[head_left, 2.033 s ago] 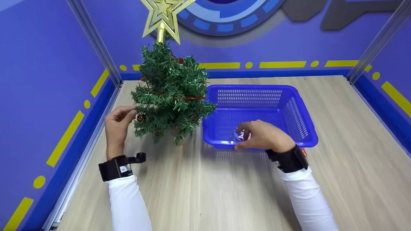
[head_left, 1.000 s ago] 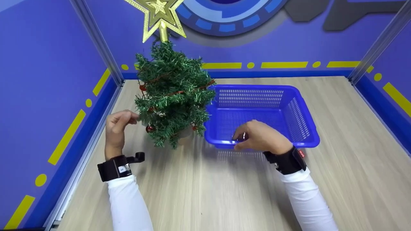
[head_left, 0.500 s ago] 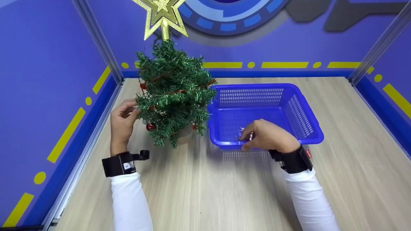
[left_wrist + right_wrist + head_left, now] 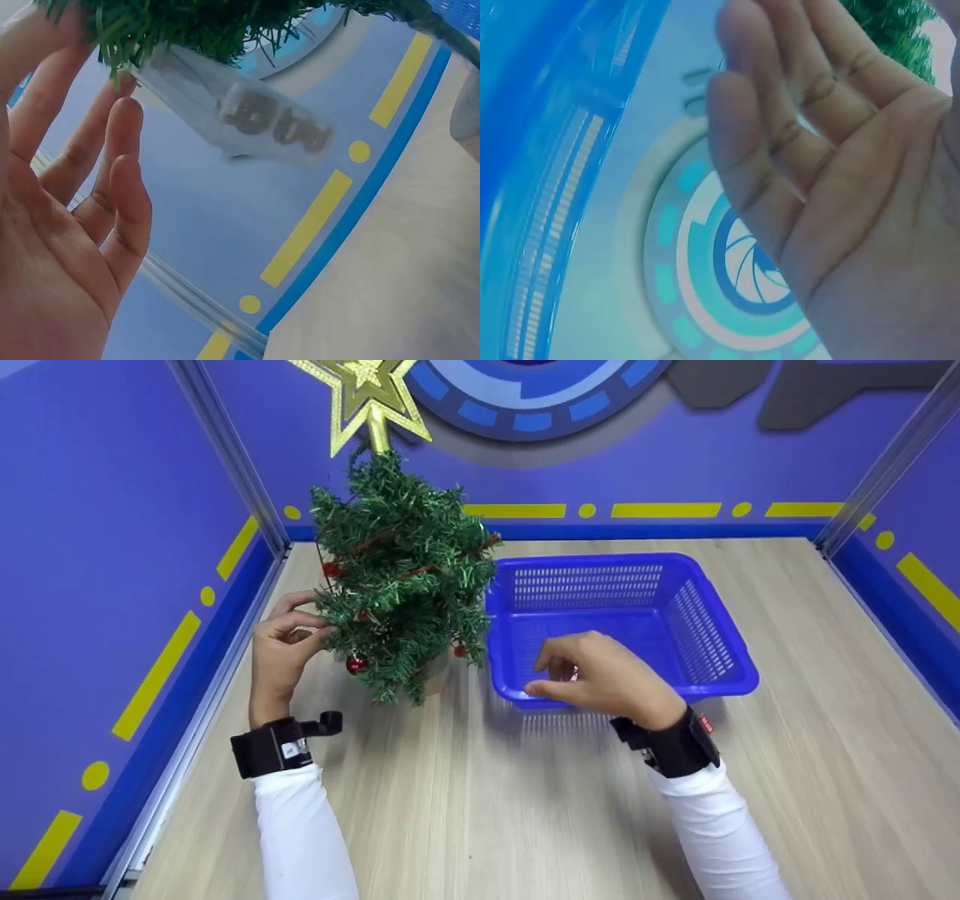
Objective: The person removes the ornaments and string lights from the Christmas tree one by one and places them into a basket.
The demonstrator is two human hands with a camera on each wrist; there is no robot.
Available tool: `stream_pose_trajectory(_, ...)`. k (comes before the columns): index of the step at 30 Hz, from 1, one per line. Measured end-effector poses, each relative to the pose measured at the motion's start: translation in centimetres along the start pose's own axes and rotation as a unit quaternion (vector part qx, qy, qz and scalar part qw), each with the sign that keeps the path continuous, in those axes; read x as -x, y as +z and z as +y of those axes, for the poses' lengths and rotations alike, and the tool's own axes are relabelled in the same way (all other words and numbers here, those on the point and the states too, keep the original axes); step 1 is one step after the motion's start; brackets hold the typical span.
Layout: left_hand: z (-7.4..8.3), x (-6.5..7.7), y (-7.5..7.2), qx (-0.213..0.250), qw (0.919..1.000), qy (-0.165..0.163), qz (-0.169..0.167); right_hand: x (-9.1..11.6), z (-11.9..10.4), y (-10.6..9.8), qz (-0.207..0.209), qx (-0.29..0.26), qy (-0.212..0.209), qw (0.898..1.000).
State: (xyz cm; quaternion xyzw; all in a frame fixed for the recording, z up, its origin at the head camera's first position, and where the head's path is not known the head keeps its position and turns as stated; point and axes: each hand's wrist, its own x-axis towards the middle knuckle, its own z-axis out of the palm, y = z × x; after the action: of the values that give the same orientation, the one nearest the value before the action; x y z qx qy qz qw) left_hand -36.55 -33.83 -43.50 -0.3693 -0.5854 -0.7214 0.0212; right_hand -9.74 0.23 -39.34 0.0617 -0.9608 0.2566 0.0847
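A small green Christmas tree (image 4: 405,562) stands at the left, with red baubles (image 4: 357,664) and a gold star topper (image 4: 375,397). At its left side my left hand (image 4: 285,652) pinches a branch end between thumb and finger; foliage partly hides the fingertips. The left wrist view shows a clear plastic packet (image 4: 274,124) with dark blurred contents hanging beside those fingers. My right hand (image 4: 600,679) hovers over the front rim of the blue basket (image 4: 622,690), thumb and fingers loosely bent and apart. A pinkish glittery thing (image 4: 574,673) shows small behind its fingers, mostly hidden.
Blue-purple printed panels (image 4: 97,510) enclose the wooden tabletop (image 4: 480,810) at the left, back and right. Metal posts (image 4: 225,450) stand in the back corners. The basket is close to the tree's right side.
The tree has turned, showing red baubles at different places. My left hand pulled back from the branches and has returned to them. My right hand has shifted slightly left and its fingers have parted.
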Motion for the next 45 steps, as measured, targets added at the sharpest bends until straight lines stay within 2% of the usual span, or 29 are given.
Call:
stream_pose_trajectory(3,0.6,0.0,-0.1,-0.006,0.9993,0.021,-0.032,-0.1,-0.2,0.4,-0.001,0.002,-0.009,1.0)
stream_pose_trajectory(5,1.0,0.1,0.0,-0.027,0.9983,0.028,-0.044,-0.2,-0.2,0.6,-0.004,0.005,-0.01,1.0)
stream_pose_trajectory(10,1.5,0.1,0.3,-0.056,0.9964,0.033,-0.054,-0.3,-0.3,0.9,-0.012,0.015,-0.008,1.0)
stream_pose_trajectory(13,1.4,0.0,0.3,-0.038,0.9979,0.037,-0.037,-0.4,-0.4,0.9,-0.014,0.014,-0.008,1.0)
stream_pose_trajectory(15,1.3,-0.2,0.4,-0.04,0.9985,0.036,0.001,-0.4,-0.4,1.0,-0.014,0.01,-0.008,1.0)
stream_pose_trajectory(18,1.2,-0.5,0.9,-0.061,0.996,0.01,0.064,-0.4,-0.4,1.0,-0.012,0.006,-0.008,1.0)
stream_pose_trajectory(20,1.2,-0.8,1.1,-0.086,0.9932,-0.022,0.075,-0.4,-0.4,1.0,-0.011,0.005,-0.009,1.0)
stream_pose_trajectory(23,1.1,-0.9,1.4,-0.118,0.9896,-0.07,0.043,-0.5,-0.4,1.1,-0.008,0.009,-0.015,1.0)
stream_pose_trajectory(26,1.0,-1.0,1.6,-0.125,0.9872,-0.097,0.014,-0.6,-0.5,1.3,-0.003,0.012,-0.024,1.0)
stream_pose_trajectory(30,0.7,-1.2,1.9,-0.112,0.9877,-0.105,0.031,-0.7,-0.9,1.7,0.02,0.014,-0.039,0.999)
stream_pose_trajectory(37,0.5,-1.3,2.3,-0.1,0.9886,-0.083,0.076,-1.4,-2.7,3.1,0.081,-0.021,-0.075,0.994)
stream_pose_trajectory(41,0.5,-1.2,2.1,-0.072,0.9915,-0.068,0.085,-2.1,-4.0,4.4,0.11,-0.062,-0.096,0.987)
stream_pose_trajectory(45,0.4,-1.0,1.7,-0.047,0.994,-0.054,0.083,-2.9,-5.4,5.0,0.158,-0.095,-0.109,0.977)
